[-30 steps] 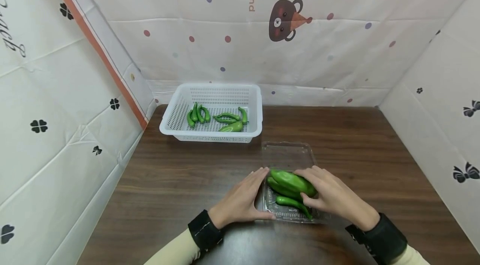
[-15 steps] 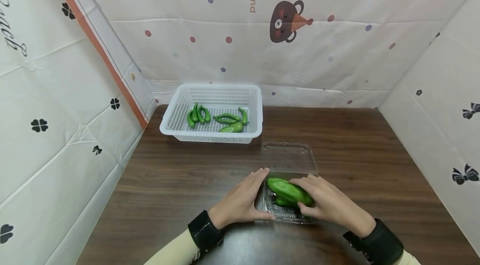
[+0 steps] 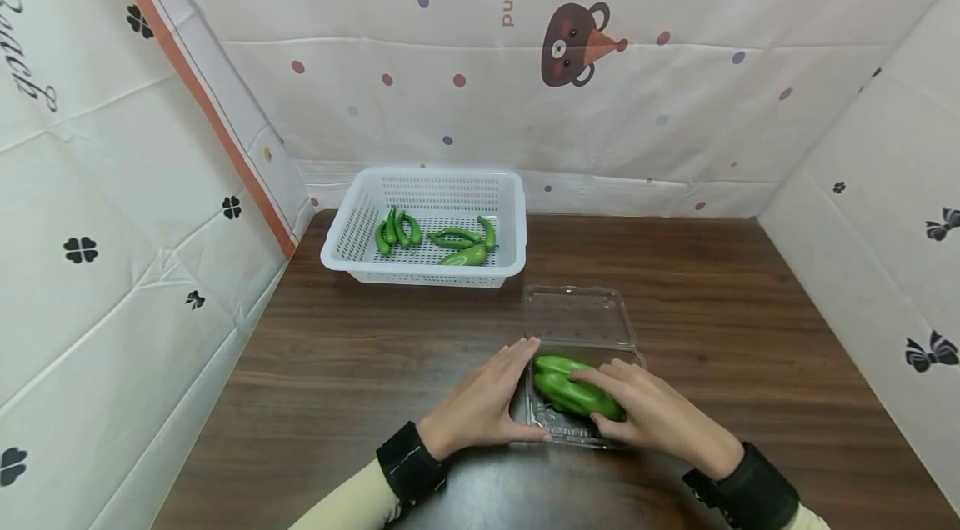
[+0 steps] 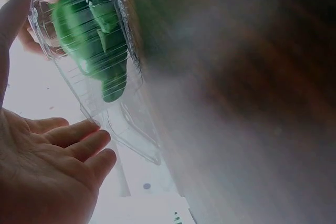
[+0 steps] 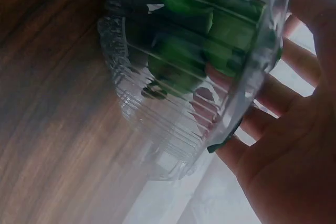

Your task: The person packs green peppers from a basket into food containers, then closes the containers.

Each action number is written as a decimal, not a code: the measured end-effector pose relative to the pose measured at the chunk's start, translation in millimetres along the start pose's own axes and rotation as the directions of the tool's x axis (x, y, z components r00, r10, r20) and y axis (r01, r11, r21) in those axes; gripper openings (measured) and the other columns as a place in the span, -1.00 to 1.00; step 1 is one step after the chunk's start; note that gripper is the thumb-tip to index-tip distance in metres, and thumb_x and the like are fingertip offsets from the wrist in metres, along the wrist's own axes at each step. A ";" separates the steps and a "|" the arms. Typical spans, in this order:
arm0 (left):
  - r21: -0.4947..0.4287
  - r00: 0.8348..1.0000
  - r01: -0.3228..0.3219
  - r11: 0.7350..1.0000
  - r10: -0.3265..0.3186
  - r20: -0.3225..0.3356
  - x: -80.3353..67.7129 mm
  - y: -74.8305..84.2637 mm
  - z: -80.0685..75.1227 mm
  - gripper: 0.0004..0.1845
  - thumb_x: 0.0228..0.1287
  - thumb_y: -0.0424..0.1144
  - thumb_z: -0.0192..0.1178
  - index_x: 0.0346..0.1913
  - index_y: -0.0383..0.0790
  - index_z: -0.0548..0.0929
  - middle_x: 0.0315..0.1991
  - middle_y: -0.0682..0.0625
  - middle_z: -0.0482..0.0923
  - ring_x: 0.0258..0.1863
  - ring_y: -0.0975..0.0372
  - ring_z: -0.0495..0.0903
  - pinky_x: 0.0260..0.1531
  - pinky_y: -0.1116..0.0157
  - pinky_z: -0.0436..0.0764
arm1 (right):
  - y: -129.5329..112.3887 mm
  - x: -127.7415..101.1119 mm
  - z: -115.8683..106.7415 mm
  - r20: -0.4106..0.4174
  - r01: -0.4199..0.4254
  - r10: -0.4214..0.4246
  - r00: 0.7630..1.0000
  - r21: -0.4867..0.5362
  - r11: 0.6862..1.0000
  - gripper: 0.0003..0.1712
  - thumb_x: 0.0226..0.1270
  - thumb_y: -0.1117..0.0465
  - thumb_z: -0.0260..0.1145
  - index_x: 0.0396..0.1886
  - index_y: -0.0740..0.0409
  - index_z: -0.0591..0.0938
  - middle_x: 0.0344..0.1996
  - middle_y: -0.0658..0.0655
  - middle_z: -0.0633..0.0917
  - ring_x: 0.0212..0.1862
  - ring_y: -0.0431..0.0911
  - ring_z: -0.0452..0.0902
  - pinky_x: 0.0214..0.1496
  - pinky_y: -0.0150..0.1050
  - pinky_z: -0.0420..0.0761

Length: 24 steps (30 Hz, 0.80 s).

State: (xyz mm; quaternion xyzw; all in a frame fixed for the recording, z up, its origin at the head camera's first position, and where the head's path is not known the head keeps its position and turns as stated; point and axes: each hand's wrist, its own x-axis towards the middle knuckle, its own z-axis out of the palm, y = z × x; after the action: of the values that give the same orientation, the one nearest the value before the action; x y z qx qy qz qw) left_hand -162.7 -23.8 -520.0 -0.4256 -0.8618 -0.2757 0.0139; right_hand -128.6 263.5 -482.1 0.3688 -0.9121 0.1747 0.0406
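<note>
In the head view, a clear plastic clamshell container (image 3: 567, 428) lies on the table with its lid folded back on the far side. My right hand (image 3: 652, 409) holds a large green pepper (image 3: 577, 392) inside it, thumb on the near side and fingers over the top. Another green pepper (image 3: 557, 363) lies beside it, partly covered. My left hand (image 3: 480, 401) stands along the container's left side, fingers and thumb spread and fairly straight. From the left wrist, peppers (image 4: 79, 35) show through the ribbed wall. The right wrist view has right-hand fingers (image 5: 273, 95) reaching over the rim.
A white perforated basket (image 3: 352, 263) with several small green chili peppers (image 3: 393, 226) and a larger one (image 3: 465, 255) stands at the back left. The wooden table (image 3: 712, 288) meets printed cloth walls (image 3: 450, 109) at the back and both sides.
The right hand has brought the large pepper lower and slightly left into the container, covering the thin chili seen there before. The left hand stays in place.
</note>
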 end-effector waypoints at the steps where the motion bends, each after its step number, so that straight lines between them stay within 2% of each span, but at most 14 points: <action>1: -0.001 1.000 0.000 1.000 0.000 0.002 0.1 0.1 0.0 0.29 0.10 0.42 0.38 0.63 -0.30 0.01 0.58 -0.28 0.14 0.56 -0.01 0.16 0.48 0.05 0.27 | 0.4 -0.4 0.8 -0.010 0.008 -0.008 1.000 -0.010 1.000 -0.31 0.17 0.20 0.53 0.34 0.02 0.58 -0.09 -0.05 0.66 -0.19 -0.29 0.50 -0.28 -0.29 0.57; 5: -0.009 1.000 -0.003 1.000 0.003 0.006 1.1 0.4 -0.7 0.29 0.10 0.41 0.39 0.63 -0.33 0.01 0.58 -0.29 0.13 0.56 -0.02 0.16 0.49 0.05 0.26 | 2.9 -0.6 3.9 -0.060 0.022 -0.026 0.998 -0.069 0.997 -0.28 0.12 0.21 0.58 0.34 -0.01 0.61 -0.01 -0.03 0.62 -0.07 -0.20 0.52 -0.18 -0.17 0.62; 10: -0.019 1.000 0.000 1.000 0.000 0.008 1.0 0.2 -1.1 0.29 0.09 0.39 0.40 0.63 -0.33 0.02 0.58 -0.29 0.12 0.57 -0.02 0.15 0.48 0.03 0.27 | 4.6 -0.8 5.6 -0.108 0.011 -0.028 0.994 -0.156 0.988 -0.30 0.07 0.17 0.64 0.28 -0.05 0.67 -0.04 0.05 0.57 -0.06 -0.09 0.44 -0.17 -0.13 0.55; 15: -0.017 1.000 0.001 1.000 -0.001 0.008 0.5 -0.6 -0.2 0.28 0.10 0.40 0.39 0.64 -0.31 0.01 0.58 -0.29 0.12 0.56 -0.02 0.16 0.47 0.02 0.30 | 3.9 -2.2 5.3 -0.091 0.024 -0.042 0.995 -0.185 0.983 -0.30 0.10 0.17 0.63 0.30 -0.01 0.66 -0.11 0.00 0.57 -0.12 -0.12 0.43 -0.20 -0.17 0.51; 24: -0.017 1.000 0.017 1.000 -0.016 0.019 0.6 -0.9 0.3 0.27 0.12 0.42 0.35 0.64 -0.27 -0.01 0.60 -0.25 0.10 0.56 0.00 0.16 0.46 0.03 0.30 | 2.9 -3.8 6.2 -0.077 0.007 -0.021 0.997 -0.174 0.985 -0.30 0.14 0.21 0.59 0.34 0.03 0.64 -0.08 0.00 0.56 -0.15 -0.15 0.42 -0.21 -0.20 0.50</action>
State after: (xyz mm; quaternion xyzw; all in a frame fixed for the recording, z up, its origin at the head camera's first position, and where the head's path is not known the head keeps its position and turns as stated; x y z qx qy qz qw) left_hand -163.7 -23.6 -520.6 -0.4212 -0.8630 -0.2790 -0.0003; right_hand -127.5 265.7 -489.6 0.3631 -0.9189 0.1086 0.1097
